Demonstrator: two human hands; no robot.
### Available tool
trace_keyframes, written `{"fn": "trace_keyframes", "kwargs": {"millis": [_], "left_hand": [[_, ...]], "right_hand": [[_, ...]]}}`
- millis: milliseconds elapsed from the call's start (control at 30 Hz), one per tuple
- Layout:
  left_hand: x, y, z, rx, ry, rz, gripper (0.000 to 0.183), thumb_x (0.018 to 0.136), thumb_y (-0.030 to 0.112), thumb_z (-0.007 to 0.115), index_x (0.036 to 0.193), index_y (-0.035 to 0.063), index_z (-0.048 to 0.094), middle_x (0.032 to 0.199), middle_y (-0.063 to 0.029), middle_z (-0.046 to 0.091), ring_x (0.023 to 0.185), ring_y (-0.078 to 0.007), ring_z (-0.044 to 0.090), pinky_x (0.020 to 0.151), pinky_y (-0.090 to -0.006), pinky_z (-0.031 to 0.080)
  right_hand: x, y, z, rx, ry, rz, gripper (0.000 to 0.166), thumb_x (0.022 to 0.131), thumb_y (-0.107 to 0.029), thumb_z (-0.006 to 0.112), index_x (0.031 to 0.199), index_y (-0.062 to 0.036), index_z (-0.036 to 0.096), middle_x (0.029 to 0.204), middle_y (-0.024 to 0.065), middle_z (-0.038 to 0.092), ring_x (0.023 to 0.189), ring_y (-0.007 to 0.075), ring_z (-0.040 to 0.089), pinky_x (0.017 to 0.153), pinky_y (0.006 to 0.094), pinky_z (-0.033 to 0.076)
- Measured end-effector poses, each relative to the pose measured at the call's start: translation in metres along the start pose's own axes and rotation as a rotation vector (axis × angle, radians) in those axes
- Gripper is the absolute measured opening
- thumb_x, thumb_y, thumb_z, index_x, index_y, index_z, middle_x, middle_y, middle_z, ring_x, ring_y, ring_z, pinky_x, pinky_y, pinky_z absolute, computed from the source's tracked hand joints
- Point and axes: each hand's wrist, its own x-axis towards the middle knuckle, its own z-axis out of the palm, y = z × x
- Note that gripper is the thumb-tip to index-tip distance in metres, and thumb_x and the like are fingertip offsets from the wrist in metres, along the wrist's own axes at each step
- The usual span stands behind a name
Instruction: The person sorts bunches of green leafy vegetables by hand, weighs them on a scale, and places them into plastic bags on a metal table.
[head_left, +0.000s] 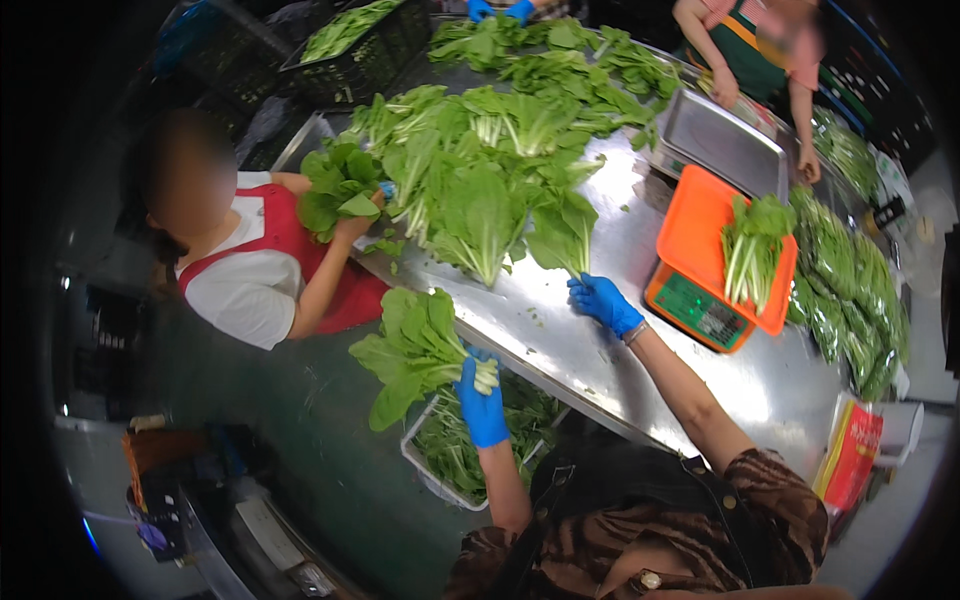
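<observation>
My left hand (480, 397), in a blue glove, grips a bunch of leafy greens (412, 337) by its pale stems, over the table's near edge. My right hand (604, 300), gloved in the same blue, is closed on the stem end of a smaller leafy green (564, 234) just above the metal table (637, 382). Beyond it spreads a big pile of leafy greens (480, 202). To the right of my right hand stands an orange weighing scale (690, 217), with a bunch of greens (752, 255) lying on its tray.
A co-worker in a red apron (289, 225) holds greens at the left; others work at the far side. Below the edge sits a white crate (411, 450) of leaves. Bagged greens (855, 292) line the right side. A metal tray (724, 142) stands behind the scale.
</observation>
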Motion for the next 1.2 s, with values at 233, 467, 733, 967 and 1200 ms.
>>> {"fn": "trace_keyframes", "kwargs": {"millis": [233,467,733,967,1200], "left_hand": [[0.003,-0.021,0.022,0.033,-0.198,-0.094,0.024,0.083,0.004,0.047,0.106,0.0000,0.041,0.089,-0.0081,0.048,0.082,-0.0178,0.047,0.078,-0.0352,0.041],[-0.003,-0.030,0.032,0.054,-0.078,-0.185,0.025,0.083,0.003,0.047,0.106,-0.0032,0.043,0.084,-0.0069,0.048,0.074,-0.0151,0.048,0.082,-0.0342,0.041],[-0.015,-0.040,0.037,0.227,-0.232,-0.112,0.015,0.082,0.002,0.049,0.096,-0.0026,0.051,0.077,-0.0026,0.051,0.059,-0.0053,0.047,0.055,-0.0170,0.041],[-0.044,-0.038,0.059,0.172,-0.255,0.011,0.028,0.080,-0.001,0.050,0.107,0.0013,0.046,0.095,-0.0065,0.053,0.081,-0.0119,0.053,0.068,-0.0246,0.044],[-0.051,-0.023,0.022,0.084,-0.303,-0.023,0.026,0.077,-0.001,0.053,0.102,0.0026,0.046,0.087,-0.0052,0.051,0.076,-0.0127,0.051,0.067,-0.0251,0.043]], "right_hand": [[-0.046,-0.007,-0.007,-0.225,0.121,-0.136,0.030,0.088,-0.027,0.036,0.090,-0.0017,0.051,0.070,0.0011,0.053,0.054,0.0077,0.046,0.049,0.0186,0.039],[-0.081,-0.002,0.024,-0.254,0.121,-0.393,0.022,0.086,-0.022,0.044,0.094,-0.0024,0.051,0.081,0.0057,0.059,0.058,0.0084,0.053,0.054,0.0203,0.044],[-0.125,0.024,0.091,-0.837,0.256,-0.954,0.028,0.078,-0.005,0.050,0.106,-0.0045,0.049,0.091,0.0058,0.056,0.068,0.0117,0.055,0.061,0.0220,0.046],[-0.150,0.061,0.116,-1.269,0.219,-1.256,0.041,0.069,0.001,0.049,0.109,-0.0095,0.048,0.105,0.0105,0.049,0.079,0.0269,0.056,0.067,0.0318,0.048],[-0.173,0.069,0.127,-1.322,0.088,-1.289,0.038,0.069,0.001,0.050,0.105,-0.0100,0.051,0.087,0.0102,0.053,0.073,0.0286,0.055,0.060,0.0341,0.046]]}}
